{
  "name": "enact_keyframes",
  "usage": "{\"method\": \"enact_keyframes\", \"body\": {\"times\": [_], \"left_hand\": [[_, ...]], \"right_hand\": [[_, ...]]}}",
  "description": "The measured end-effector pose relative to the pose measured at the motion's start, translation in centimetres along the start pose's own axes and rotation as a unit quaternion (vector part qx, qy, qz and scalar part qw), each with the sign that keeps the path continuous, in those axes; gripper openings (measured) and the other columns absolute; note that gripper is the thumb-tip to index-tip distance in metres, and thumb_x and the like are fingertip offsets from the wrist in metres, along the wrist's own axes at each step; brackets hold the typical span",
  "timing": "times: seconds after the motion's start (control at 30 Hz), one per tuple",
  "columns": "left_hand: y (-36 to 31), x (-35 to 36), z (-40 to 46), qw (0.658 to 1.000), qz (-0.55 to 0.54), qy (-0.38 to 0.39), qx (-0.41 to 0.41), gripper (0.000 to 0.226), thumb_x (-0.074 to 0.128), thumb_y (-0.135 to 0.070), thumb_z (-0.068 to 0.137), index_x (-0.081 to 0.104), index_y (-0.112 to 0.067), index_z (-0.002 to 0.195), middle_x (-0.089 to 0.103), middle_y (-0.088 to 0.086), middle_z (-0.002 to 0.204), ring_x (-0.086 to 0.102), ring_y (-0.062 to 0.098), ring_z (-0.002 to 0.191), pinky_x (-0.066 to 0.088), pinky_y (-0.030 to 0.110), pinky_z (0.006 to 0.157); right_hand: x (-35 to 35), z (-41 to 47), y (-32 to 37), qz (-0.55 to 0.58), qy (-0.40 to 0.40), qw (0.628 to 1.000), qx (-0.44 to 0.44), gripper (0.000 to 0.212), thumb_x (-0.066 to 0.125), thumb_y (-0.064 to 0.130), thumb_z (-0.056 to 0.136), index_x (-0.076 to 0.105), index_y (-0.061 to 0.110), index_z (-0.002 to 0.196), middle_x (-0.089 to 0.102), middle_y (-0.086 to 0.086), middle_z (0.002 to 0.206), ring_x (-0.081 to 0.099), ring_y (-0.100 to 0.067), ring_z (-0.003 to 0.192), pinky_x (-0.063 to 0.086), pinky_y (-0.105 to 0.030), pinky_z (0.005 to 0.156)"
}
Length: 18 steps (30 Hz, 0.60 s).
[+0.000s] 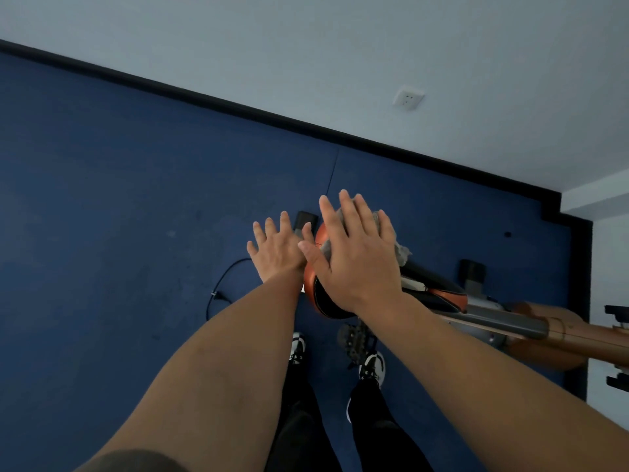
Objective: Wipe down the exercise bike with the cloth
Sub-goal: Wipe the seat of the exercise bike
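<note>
The cloth, grey and crumpled, is pinned flat on top of the orange-and-black saddle of the exercise bike, with a frayed corner left showing just past the little finger. It is pressed down by the right hand, palm flat and fingers spread wide rather than curled: nothing is gripped, the cloth is simply trapped under the palm, a hold that suits broad strokes over a rounded seat. The left hand is opened out too, fingers splayed, empty, laid beside the saddle's left edge; whether the seat is actually touched cannot be told, though it looks placed to steady it against the wiping pressure. The bike's frame is seen running off to the right, a pedal just below the saddle, near the person's shoes. A black cable is left trailing on the blue floor nearby, worth avoiding underfoot.
</note>
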<state>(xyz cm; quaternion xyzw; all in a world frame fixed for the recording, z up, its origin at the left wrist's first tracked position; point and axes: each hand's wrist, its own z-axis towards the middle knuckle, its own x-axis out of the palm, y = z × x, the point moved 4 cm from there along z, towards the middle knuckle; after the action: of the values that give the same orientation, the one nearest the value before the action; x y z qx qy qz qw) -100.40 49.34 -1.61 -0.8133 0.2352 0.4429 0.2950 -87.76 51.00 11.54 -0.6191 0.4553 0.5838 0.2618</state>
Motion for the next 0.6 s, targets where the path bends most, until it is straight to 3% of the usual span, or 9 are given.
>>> {"method": "enact_keyframes", "body": {"times": [0.2, 0.33, 0.4, 0.5, 0.6], "left_hand": [[-0.4, -0.4, 0.0, 0.997, -0.041, 0.036, -0.049, 0.079, 0.02, -0.072, 0.089, 0.027, -0.024, 0.152, 0.026, 0.008, 0.159, 0.009, 0.029, 0.149, 0.017, 0.055, 0.116], [-0.1, -0.7, 1.1, 0.971, -0.115, 0.101, -0.182, 0.088, 0.012, -0.075, 0.086, 0.045, -0.016, 0.143, 0.04, 0.01, 0.15, 0.021, 0.033, 0.144, 0.024, 0.058, 0.111], [-0.7, -0.7, 1.3, 0.983, -0.074, 0.065, -0.153, 0.083, 0.011, -0.069, 0.089, 0.053, -0.015, 0.136, 0.046, 0.01, 0.145, 0.027, 0.033, 0.141, 0.027, 0.056, 0.109], [-0.7, -1.1, 1.0, 0.987, -0.099, -0.034, -0.123, 0.068, 0.016, -0.057, 0.091, 0.066, -0.015, 0.109, 0.065, 0.006, 0.112, 0.055, 0.029, 0.11, 0.045, 0.051, 0.092], [-0.6, -1.1, 1.0, 0.981, -0.135, -0.032, -0.134, 0.056, 0.022, -0.054, 0.094, 0.065, -0.019, 0.086, 0.065, 0.0, 0.086, 0.059, 0.024, 0.083, 0.049, 0.043, 0.077]], "right_hand": [[0.1, -2.3, -2.0, -0.011, 0.0, 1.0, -0.013, 0.074, 0.018, 0.066, 0.1, 0.025, 0.022, 0.158, 0.019, -0.009, 0.166, 0.013, -0.025, 0.154, 0.015, -0.052, 0.122], [0.4, -4.8, -5.2, -0.038, 0.02, 0.999, 0.013, 0.075, 0.016, 0.068, 0.1, 0.018, 0.023, 0.16, 0.019, -0.011, 0.166, 0.018, -0.026, 0.153, 0.015, -0.052, 0.123], [0.4, -5.3, -6.2, -0.041, 0.028, 0.998, 0.028, 0.076, 0.013, 0.068, 0.099, 0.015, 0.023, 0.16, 0.021, -0.01, 0.166, 0.02, -0.025, 0.153, 0.015, -0.051, 0.123], [0.2, -4.9, -6.0, -0.013, 0.016, 0.998, 0.061, 0.078, 0.008, 0.069, 0.098, 0.013, 0.021, 0.16, 0.021, -0.01, 0.166, 0.018, -0.023, 0.153, 0.014, -0.05, 0.124], [0.0, -3.6, -4.2, 0.018, 0.001, 0.999, 0.038, 0.08, 0.01, 0.069, 0.098, 0.017, 0.018, 0.16, 0.02, -0.012, 0.166, 0.016, -0.024, 0.154, 0.013, -0.051, 0.123]]}}
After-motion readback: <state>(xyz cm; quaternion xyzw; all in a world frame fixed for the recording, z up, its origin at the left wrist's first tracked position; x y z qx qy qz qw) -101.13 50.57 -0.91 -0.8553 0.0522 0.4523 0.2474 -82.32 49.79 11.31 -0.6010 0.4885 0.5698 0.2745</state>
